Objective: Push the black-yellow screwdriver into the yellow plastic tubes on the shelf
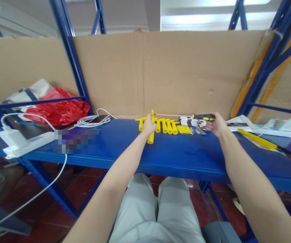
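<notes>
My left hand (149, 126) is closed around a yellow T-shaped plastic handle (150, 138), whose tube end points toward me. My right hand (216, 125) grips a screwdriver (203, 116) by its black and yellow handle. Its long thin shaft lies level and points left, with the tip close to the yellow part in my left hand; whether they touch I cannot tell. Several more yellow T-shaped handles (169, 128) lie in a row beside my left hand. Right of them are small flat yellow pieces (184, 130), white-and-dark packs (185, 120) and small metal bits (197, 130).
A blue workbench (180, 152) carries everything, with a cardboard sheet (185, 74) standing behind. On the left are a coiled white cable (92, 120), a red plastic bag (61, 106) and a power strip (31, 145). A yellow tube-like tool (258, 139) lies on the right.
</notes>
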### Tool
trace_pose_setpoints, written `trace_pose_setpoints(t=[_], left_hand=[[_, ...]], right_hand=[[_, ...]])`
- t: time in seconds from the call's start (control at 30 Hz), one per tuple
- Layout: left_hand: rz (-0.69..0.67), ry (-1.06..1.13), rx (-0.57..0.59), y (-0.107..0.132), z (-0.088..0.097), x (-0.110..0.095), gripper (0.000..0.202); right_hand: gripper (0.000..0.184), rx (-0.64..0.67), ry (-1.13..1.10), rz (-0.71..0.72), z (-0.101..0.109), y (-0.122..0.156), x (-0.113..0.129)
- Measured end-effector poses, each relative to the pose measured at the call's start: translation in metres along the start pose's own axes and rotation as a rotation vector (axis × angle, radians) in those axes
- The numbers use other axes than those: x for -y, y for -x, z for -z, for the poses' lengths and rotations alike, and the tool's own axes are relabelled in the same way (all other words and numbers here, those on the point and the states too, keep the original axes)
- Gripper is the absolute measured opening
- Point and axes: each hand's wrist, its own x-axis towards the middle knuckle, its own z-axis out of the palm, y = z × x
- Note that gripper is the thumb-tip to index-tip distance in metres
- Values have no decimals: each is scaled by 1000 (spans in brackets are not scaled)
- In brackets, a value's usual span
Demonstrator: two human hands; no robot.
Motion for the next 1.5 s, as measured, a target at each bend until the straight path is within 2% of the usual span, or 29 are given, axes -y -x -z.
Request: trace_pose_setpoints(t=[0.13, 0.33, 0.57, 0.67, 0.77, 0.9, 1.07, 1.27, 1.4, 1.5], left_hand=[[-7, 1, -1, 1, 1, -1, 70], [3, -15, 1, 3, 2, -3, 72], [8, -14, 6, 4, 2, -4, 73], [9, -15, 7, 3, 1, -4, 73], [8, -11, 0, 2, 1, -3, 73], [9, -6, -5, 2, 1, -3, 71], [12, 4, 5, 3, 2, -4, 72], [12, -5, 9, 3, 2, -4, 73], [9, -15, 12, 3, 2, -4, 72], [13, -23, 15, 3, 1, -4, 72]], right_hand=[[33, -56, -19, 15, -7, 7, 6], [40, -65, 27, -35, -2, 3, 1], [27, -55, -39, 43, 1, 0, 4], [34, -106, -25, 18, 0, 1, 3], [46, -93, 14, 7, 1, -1, -1], [41, -92, 35, -9, 1, -1, -1], [33, -36, -9, 76, -3, 5, 5], [48, -65, 48, 2, -1, 4, 0], [39, -96, 48, -4, -1, 2, 1], [33, -56, 0, 33, -3, 5, 6]])
